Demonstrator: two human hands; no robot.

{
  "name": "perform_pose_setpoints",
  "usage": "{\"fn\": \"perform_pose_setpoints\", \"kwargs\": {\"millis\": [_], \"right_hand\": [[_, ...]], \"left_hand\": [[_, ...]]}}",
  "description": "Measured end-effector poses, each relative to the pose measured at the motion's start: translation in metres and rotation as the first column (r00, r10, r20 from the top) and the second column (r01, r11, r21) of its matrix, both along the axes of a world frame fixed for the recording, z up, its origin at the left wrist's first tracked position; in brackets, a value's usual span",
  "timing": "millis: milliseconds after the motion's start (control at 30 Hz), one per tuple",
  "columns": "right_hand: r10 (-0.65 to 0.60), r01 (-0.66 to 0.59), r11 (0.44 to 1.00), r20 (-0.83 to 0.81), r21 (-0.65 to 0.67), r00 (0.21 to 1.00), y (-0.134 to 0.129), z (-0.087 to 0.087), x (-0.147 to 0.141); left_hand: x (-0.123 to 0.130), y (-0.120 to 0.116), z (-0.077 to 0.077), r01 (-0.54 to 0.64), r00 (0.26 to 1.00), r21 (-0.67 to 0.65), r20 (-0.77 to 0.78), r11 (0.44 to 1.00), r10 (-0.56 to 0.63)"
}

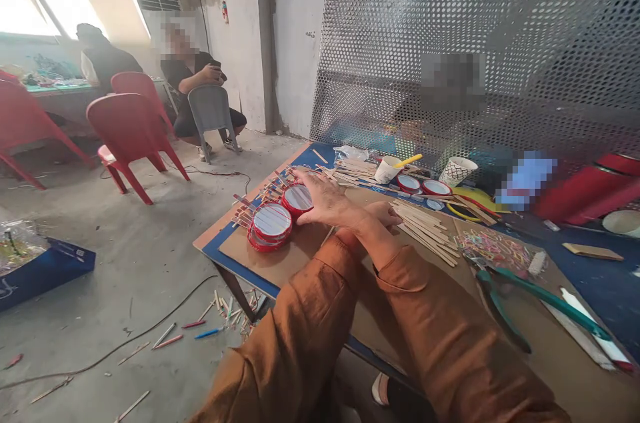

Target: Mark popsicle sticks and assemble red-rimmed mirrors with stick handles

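Touching a red-rimmed drum [295,197] is the right hand [323,199]; box print [80,253] blurs.

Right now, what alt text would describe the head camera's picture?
A person's arms cross: the right hand touches a red-rimmed disc on a cluttered table, the left hand is at loose wooden sticks. Green-handled pliers lie at right; another person sits beyond.

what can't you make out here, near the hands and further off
Head view: bare left grip, partly hidden behind the right forearm; whether it holds anything is unclear.
Head view: round red-rimmed piece with a pale face, partly covered by the bare right grip.
Head view: dark-blue open box, cut off by the left edge.
Head view: person behind the silver perforated metal sheet, details obscured by it.
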State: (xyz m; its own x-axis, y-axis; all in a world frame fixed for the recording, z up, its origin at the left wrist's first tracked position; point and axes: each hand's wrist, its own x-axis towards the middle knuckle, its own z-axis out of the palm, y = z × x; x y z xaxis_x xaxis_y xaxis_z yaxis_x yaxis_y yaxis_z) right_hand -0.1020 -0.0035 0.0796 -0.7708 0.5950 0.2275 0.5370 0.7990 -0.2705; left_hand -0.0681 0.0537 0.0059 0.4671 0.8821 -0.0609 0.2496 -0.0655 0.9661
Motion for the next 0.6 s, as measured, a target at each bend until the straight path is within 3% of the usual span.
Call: {"fn": "perform_pose_setpoints", "kwargs": {"millis": [233, 600], "right_hand": [[-0.021, 0.018, 0.998, 0.06, 0.053, 0.998, 0.003, -0.005, -0.003], [0.057, -0.054, 0.996, -0.038, 0.074, 0.998, -0.001, -0.015, -0.004]], "left_hand": [[-0.002, -0.006, 0.007, 0.07, 0.989, 0.038, -0.134, 0.997, -0.064], [0.0, -0.018, 0.021, -0.016, 0.986, -0.099, -0.169, 0.995, -0.001]]}}
